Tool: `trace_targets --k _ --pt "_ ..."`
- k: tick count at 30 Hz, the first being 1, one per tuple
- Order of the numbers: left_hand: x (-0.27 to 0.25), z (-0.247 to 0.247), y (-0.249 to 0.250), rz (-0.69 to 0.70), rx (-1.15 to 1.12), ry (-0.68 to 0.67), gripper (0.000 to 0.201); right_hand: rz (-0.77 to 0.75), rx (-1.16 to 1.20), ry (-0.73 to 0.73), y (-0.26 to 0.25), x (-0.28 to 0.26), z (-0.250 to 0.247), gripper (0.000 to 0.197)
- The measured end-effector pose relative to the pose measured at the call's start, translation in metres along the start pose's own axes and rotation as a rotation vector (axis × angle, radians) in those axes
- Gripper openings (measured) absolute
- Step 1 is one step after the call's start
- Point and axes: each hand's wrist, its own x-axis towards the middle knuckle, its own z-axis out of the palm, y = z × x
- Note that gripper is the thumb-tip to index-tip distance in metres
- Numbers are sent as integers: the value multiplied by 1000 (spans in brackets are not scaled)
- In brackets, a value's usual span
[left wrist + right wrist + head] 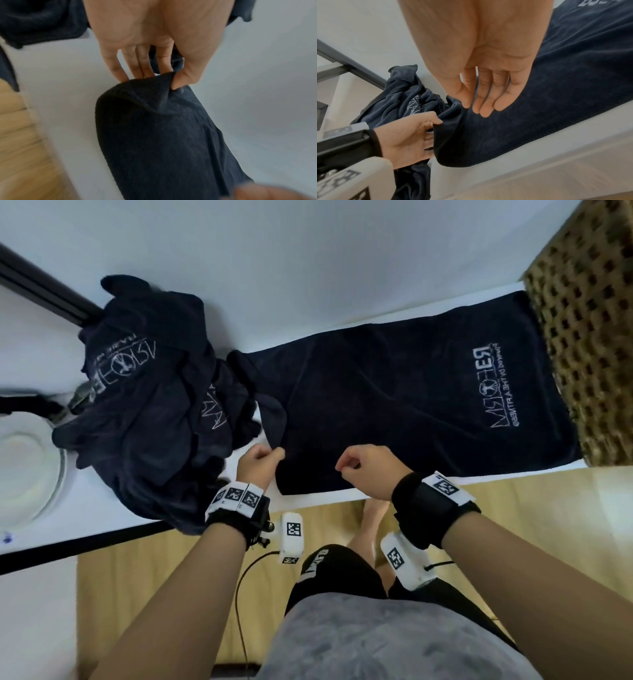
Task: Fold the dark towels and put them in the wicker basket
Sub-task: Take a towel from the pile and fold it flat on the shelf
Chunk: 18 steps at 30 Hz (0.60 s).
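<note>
A dark navy towel (411,392) with a white logo lies spread flat on the white table (85,508), its right end against the wicker basket (589,337). My left hand (262,457) pinches the towel's left edge, lifted into a small fold (154,135) between thumb and fingers (137,67). My right hand (356,465) hovers just over the towel's near part (556,81), fingers hanging loosely and holding nothing (476,105). A crumpled pile of dark towels (144,378) sits left of the spread towel, also in the right wrist view (406,94).
A glass plate (27,470) sits at the table's far left, with a metal fitting (80,398) beside the pile. A black bar (44,289) runs behind the pile. Part of the pile hangs over the table's near edge. Wooden floor (171,577) lies below.
</note>
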Motion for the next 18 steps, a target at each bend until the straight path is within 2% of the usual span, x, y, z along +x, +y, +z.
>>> trace_targets --k 2,6,10,13,15,17,18 --pt "-12 6 8 52 -21 -79 27 -5 33 1 -3 5 3 20" --pt "-24 15 17 20 -91 -232 42 4 160 23 -10 18 11 27" --pt "-36 32 29 102 -77 -270 30 74 294 46 -10 35 14 51" --pt "-44 41 37 186 -8 -442 29 162 496 55 -5 44 12 62" --pt "-44 43 41 179 59 -560 30 204 577 74 -1 45 9 67" --pt "-35 43 45 181 132 -539 27 238 579 107 7 46 6 64" --pt "-29 43 47 197 184 -460 23 264 563 127 13 46 4 62"
